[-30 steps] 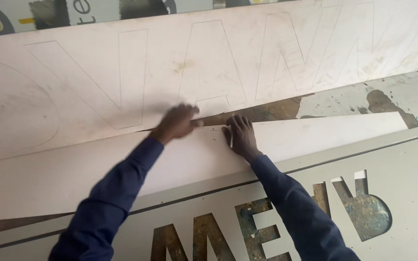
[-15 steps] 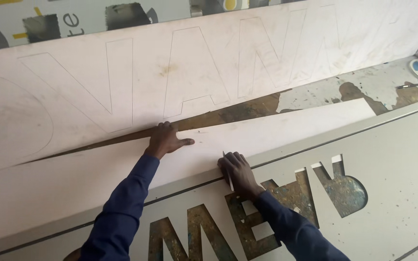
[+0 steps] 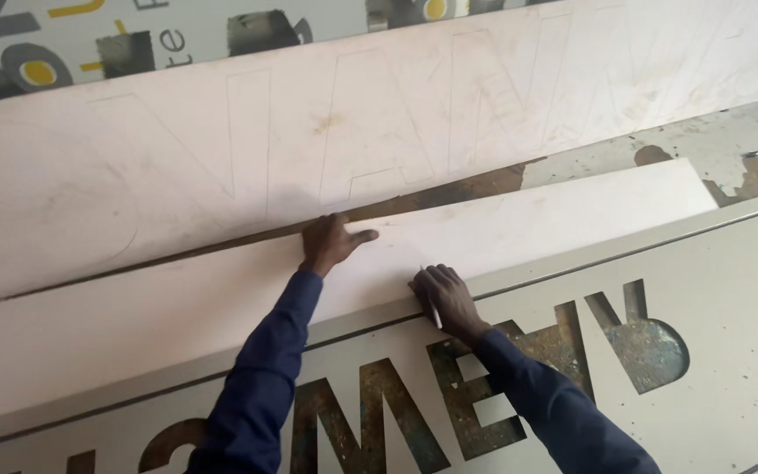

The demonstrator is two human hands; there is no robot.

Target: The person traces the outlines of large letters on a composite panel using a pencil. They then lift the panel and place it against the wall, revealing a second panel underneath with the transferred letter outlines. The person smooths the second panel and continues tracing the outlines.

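— Where do the arms stand?
— Both reach up from the lower edge toward 12 o'clock in dark blue sleeves, the left arm from about 7 o'clock, the right from about 5 o'clock.

— And the hands?
— The left hand (image 3: 331,242) lies palm down, fingers spread flat, thumb pointing toward 3 o'clock. The right hand (image 3: 446,298), at 4 o'clock of the left and near it, is curled, knuckles up, fingers pinched around something thin and pale.
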